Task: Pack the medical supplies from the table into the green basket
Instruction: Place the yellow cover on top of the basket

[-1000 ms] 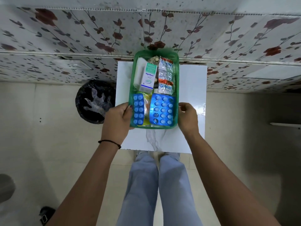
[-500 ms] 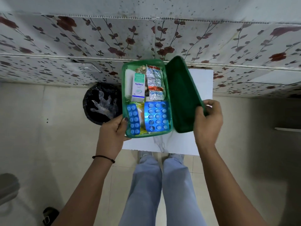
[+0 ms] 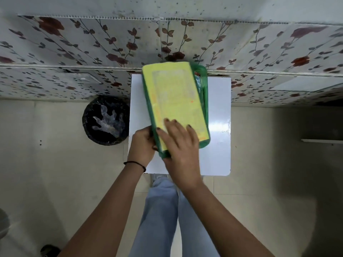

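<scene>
while the green basket (image 3: 204,101) sits on the white table (image 3: 219,145), its yellow lid (image 3: 174,97) is pressed under the flat, spread right hand (image 3: 181,145); its near corner is gripped by the left hand (image 3: 142,145).

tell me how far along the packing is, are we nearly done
Nearly done, it looks like. Done: no loose supplies show on the white table, and packets are just visible inside the green basket. In hand: the yellow-faced lid sits skewed over the basket, the right hand lying on its near end while the left hand grips the basket's near left corner. Left: seat the lid squarely; the right side is uncovered.
</scene>
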